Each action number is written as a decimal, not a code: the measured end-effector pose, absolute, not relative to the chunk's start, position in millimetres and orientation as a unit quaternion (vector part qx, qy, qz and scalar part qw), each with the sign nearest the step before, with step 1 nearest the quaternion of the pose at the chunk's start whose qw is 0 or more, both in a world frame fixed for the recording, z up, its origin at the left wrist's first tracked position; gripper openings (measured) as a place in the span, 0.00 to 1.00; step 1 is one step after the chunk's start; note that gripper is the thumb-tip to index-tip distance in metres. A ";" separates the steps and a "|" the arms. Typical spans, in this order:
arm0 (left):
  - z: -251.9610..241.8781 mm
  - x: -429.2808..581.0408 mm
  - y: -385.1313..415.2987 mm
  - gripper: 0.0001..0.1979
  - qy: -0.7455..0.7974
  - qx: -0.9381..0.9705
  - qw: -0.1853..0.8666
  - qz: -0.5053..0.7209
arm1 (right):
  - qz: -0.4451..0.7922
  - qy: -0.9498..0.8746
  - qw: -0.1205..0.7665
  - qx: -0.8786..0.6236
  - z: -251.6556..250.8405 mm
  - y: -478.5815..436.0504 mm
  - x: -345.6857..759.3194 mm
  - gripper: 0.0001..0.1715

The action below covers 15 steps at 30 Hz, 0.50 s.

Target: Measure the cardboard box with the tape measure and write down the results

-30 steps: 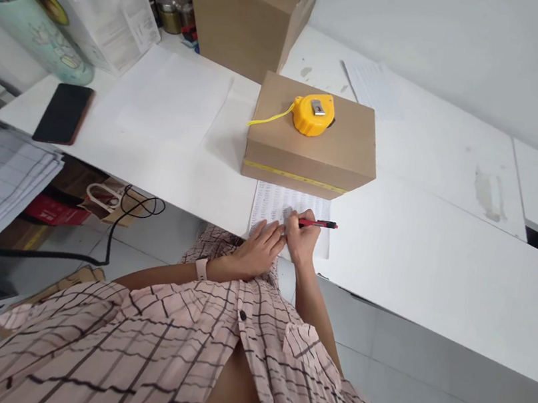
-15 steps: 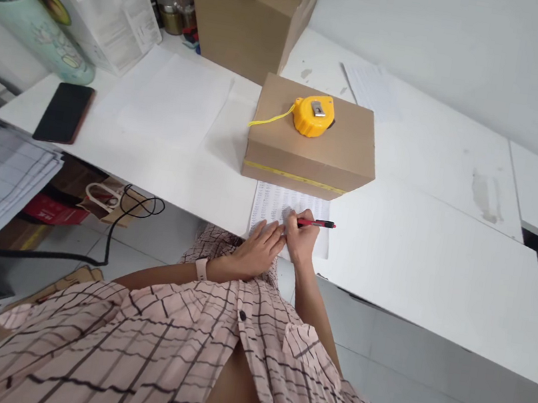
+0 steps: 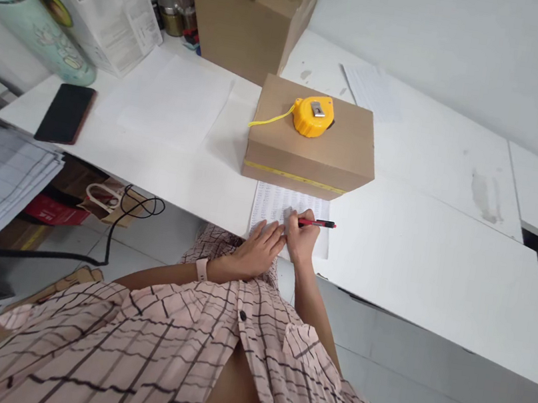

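In the head view, we pinch a red pen in the right hand, over a written sheet on the counter. Our left hand lies flat, fingers extended, at the sheet's seven o'clock; a carton sits at twelve.

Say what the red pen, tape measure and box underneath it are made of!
The red pen: probably plastic, red and black; too small to tell its finish. The tape measure: likely smooth plastic, by its rounded yellow case; its clip shines like metal. The box: matt cardboard, apparently, plain brown with crisp edges.
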<state>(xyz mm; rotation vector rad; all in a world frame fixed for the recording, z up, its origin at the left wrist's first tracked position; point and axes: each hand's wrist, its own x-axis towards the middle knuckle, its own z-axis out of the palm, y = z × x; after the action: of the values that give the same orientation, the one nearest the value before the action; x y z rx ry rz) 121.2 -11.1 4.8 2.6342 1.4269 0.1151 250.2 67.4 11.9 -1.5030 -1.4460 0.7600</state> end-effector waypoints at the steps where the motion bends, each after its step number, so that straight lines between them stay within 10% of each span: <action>1: 5.3 121.3 -10.9 0.29 0.475 0.877 0.070 0.038 | 0.306 -0.585 0.444 -0.606 11.6 67.4 250.3 0.17; 15: 8.5 120.8 -9.7 0.28 0.474 0.877 0.064 0.041 | 0.293 -0.560 0.480 -0.608 10.8 65.8 250.9 0.18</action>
<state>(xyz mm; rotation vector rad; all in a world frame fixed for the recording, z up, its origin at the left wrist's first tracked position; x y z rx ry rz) 120.8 -9.7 8.5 2.6488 1.4314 0.1229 250.9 65.8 10.8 -1.4824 -1.3670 0.7154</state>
